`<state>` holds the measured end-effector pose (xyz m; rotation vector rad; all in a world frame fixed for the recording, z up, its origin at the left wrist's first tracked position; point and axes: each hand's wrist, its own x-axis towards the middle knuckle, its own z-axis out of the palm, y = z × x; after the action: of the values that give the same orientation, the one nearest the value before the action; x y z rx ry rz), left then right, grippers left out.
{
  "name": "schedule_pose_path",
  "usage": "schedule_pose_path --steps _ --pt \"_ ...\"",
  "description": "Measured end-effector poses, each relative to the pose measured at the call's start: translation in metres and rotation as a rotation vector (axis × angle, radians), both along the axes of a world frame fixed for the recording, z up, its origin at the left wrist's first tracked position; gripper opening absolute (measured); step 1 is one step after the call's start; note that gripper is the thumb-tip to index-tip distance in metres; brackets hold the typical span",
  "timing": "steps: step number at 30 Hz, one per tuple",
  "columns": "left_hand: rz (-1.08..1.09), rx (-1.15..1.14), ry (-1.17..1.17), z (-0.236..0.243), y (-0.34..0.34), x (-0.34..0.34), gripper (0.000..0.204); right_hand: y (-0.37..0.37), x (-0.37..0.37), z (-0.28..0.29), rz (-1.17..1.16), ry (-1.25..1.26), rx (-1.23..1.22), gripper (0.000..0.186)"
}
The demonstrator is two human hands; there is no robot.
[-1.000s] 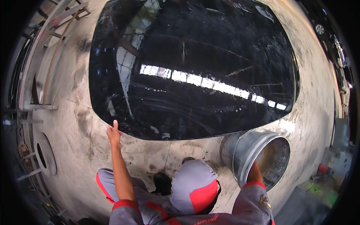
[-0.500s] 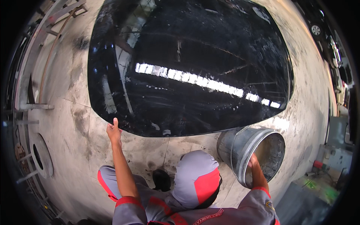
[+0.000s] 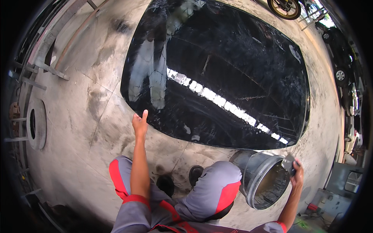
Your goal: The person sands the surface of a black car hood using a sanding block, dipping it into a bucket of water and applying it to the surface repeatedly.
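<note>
so the person's right hand [image 3: 297, 174] is gripping a dark grey pad [image 3: 288, 164] by the mouth of a grey bucket [image 3: 252, 173], left hand [image 3: 140, 123] is at the near edge of a glossy black panel [image 3: 221, 58], can't tell if gripping, motorbike wheel [image 3: 286, 8] beyond

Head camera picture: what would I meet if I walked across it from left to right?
Tyre, left hand, left shoe, right shoe, bucket, right hand, black car.
</note>
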<state>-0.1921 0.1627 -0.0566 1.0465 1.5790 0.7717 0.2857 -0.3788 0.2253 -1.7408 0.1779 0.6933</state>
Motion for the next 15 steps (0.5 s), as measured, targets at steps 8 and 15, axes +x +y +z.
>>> schedule_pose_path --steps 8,15 --pt "0.116 0.082 0.225 0.007 -0.013 0.008 0.068 0.342 -0.024 -0.02 0.574 -0.329 -0.011 0.039" --pt "0.028 -0.008 0.279 0.014 -0.008 0.015 0.076 0.482 -0.084 -0.064 0.736 -1.089 -0.264 0.049"
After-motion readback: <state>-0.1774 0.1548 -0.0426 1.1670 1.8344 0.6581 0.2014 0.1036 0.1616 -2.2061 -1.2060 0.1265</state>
